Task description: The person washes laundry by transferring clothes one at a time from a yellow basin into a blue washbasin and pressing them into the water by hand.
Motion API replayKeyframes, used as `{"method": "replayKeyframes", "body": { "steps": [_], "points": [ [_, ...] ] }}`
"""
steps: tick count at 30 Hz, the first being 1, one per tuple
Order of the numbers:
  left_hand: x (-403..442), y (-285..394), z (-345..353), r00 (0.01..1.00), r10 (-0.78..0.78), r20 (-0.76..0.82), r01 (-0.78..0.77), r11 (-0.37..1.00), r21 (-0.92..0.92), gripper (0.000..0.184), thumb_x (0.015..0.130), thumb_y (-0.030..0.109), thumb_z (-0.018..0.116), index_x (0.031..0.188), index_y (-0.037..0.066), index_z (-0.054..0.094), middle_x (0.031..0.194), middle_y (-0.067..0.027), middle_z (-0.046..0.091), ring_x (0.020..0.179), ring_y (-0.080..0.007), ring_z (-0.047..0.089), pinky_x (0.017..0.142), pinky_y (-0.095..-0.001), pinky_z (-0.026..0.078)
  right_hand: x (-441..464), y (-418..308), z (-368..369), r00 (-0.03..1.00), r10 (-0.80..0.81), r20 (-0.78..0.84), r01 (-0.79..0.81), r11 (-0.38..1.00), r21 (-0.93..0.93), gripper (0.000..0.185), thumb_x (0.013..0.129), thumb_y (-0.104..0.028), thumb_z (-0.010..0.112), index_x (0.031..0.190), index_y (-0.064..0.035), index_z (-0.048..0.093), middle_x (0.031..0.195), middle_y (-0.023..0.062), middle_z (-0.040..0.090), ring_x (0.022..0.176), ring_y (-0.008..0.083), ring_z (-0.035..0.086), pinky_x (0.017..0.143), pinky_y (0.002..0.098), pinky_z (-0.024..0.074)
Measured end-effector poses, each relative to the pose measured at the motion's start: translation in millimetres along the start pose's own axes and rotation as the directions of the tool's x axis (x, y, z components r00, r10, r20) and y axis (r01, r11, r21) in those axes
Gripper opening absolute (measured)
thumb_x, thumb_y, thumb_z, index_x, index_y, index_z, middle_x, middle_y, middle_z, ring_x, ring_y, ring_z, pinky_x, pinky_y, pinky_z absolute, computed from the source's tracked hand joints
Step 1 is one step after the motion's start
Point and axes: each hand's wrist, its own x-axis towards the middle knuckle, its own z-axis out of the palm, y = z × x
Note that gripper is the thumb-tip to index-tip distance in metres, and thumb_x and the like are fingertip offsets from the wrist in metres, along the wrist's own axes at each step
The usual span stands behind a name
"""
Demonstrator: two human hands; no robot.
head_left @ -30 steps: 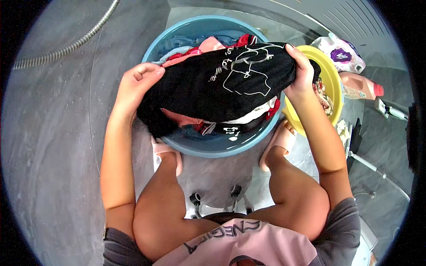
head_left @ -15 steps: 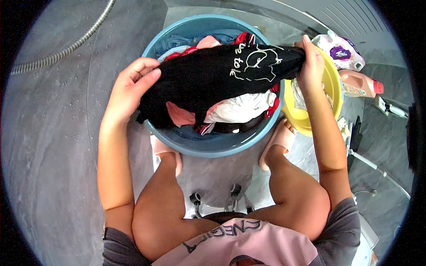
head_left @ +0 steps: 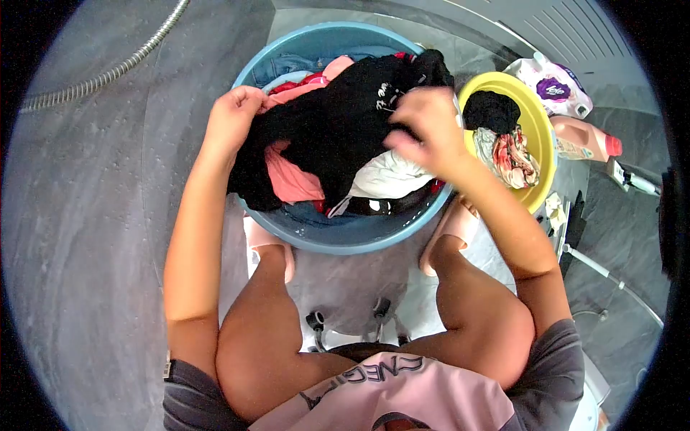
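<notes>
A black garment (head_left: 316, 118) with white lettering and line drawing lies bunched across the blue tub (head_left: 345, 248). My left hand (head_left: 233, 118) is closed on its left end, fingertips pinched together at the tub's left rim. Over the garment's right part is my right hand (head_left: 431, 133), fingers curled and smeared by motion, so its grip on the cloth is unclear. Beneath and around the garment lie a coral cloth (head_left: 298, 179), a white cloth (head_left: 392, 176) and blue denim (head_left: 287, 70).
To the right, a yellow basin (head_left: 550, 161) holds a black cloth (head_left: 492, 111) and a floral cloth (head_left: 516, 161). Beyond it stand a white and purple package (head_left: 553, 86) and a pink bottle (head_left: 586, 136) with a red cap. A metal shower hose (head_left: 108, 82) hangs at upper left.
The black garment was stretched between both hands and is now bunched over the tub. My right hand has moved left and down, uncovering the black and floral cloths in the basin.
</notes>
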Motion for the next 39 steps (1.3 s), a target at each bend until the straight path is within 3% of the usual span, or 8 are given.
{"method": "replayKeyframes", "body": {
  "steps": [7,11,17,24,29,33,36,39],
  "points": [
    [9,-7,24,0.998,-0.053,-0.039,0.066,0.852,0.519,0.036,0.091,0.028,0.058,0.102,-0.006,0.065,0.090,-0.0170,0.069,0.087,-0.0221,0.065,0.081,-0.0338,0.048,-29,-50,62,0.942,0.030,0.333,-0.113,0.965,0.235,0.045,0.067,-0.012,0.071,0.110,-0.0072,0.058,0.116,0.0132,0.057,0.115,0.0338,0.051,0.096,0.0416,0.0413],
    [5,0,19,0.979,-0.204,0.028,0.204,0.979,-0.018,0.026,0.093,0.022,0.053,0.096,0.000,0.067,0.087,-0.0080,0.068,0.080,-0.0167,0.062,0.076,-0.0291,0.047,-35,-27,48,0.889,0.230,0.395,-0.447,0.619,0.646,0.033,0.068,0.002,0.055,0.100,-0.0021,0.060,0.104,0.0136,0.060,0.106,0.0291,0.057,0.092,0.0366,0.0435],
    [13,9,3,0.983,-0.147,-0.111,0.140,0.988,-0.065,0.018,0.091,0.010,0.047,0.087,0.003,0.063,0.078,-0.0009,0.060,0.074,-0.0111,0.054,0.071,-0.0240,0.042,-35,-3,-7,0.797,0.154,0.584,-0.512,0.686,0.517,0.019,0.068,-0.010,0.052,0.085,-0.0003,0.055,0.064,0.0151,0.053,0.061,0.0287,0.057,0.057,0.0359,0.0428],
    [11,25,15,0.989,-0.107,-0.102,0.126,0.973,0.196,0.025,0.090,0.024,0.056,0.086,0.002,0.066,0.076,-0.0088,0.066,0.070,-0.0183,0.060,0.069,-0.0287,0.045,-11,-34,-26,0.409,-0.041,0.912,-0.422,0.877,0.229,0.029,0.072,-0.027,0.057,0.084,-0.0020,0.065,0.076,0.0250,0.062,0.077,0.0435,0.060,0.072,0.0504,0.0480],
    [12,22,5,0.861,0.432,-0.268,0.015,0.506,0.863,0.030,0.091,0.033,0.054,0.083,0.005,0.064,0.072,-0.0239,0.063,0.073,-0.0400,0.064,0.063,-0.0452,0.050,-15,-44,-27,0.281,-0.007,0.960,-0.400,0.908,0.124,0.030,0.069,-0.027,0.058,0.081,-0.0003,0.065,0.073,0.0241,0.061,0.076,0.0425,0.059,0.070,0.0493,0.0478],
    [1,32,21,0.753,0.487,-0.442,0.063,0.615,0.786,0.022,0.090,0.028,0.057,0.089,0.006,0.062,0.071,-0.0174,0.065,0.072,-0.0377,0.064,0.062,-0.0451,0.050,-10,-46,-26,0.193,-0.066,0.979,-0.385,0.913,0.137,0.033,0.073,-0.029,0.060,0.090,-0.0014,0.066,0.076,0.0207,0.064,0.077,0.0386,0.062,0.071,0.0453,0.0495],
    [0,19,28,0.382,0.912,-0.151,-0.383,0.305,0.872,0.013,0.078,0.007,0.067,0.090,0.006,0.059,0.090,-0.0104,0.060,0.085,-0.0309,0.057,0.077,-0.0417,0.044,-12,-43,-17,0.658,0.086,0.748,-0.615,0.634,0.468,0.031,0.081,-0.014,0.065,0.108,-0.0022,0.057,0.091,0.0134,0.060,0.073,0.0263,0.062,0.066,0.0331,0.0494],
    [-37,-1,52,0.562,0.827,0.026,-0.558,0.356,0.749,0.019,0.075,-0.001,0.065,0.092,0.004,0.059,0.092,-0.0123,0.061,0.088,-0.0322,0.057,0.079,-0.0416,0.044,-16,-21,0,0.915,0.254,0.313,-0.348,0.889,0.297,0.041,0.077,-0.010,0.066,0.116,-0.0029,0.055,0.110,0.0151,0.059,0.096,0.0292,0.061,0.081,0.0393,0.0502]
  ]
}}
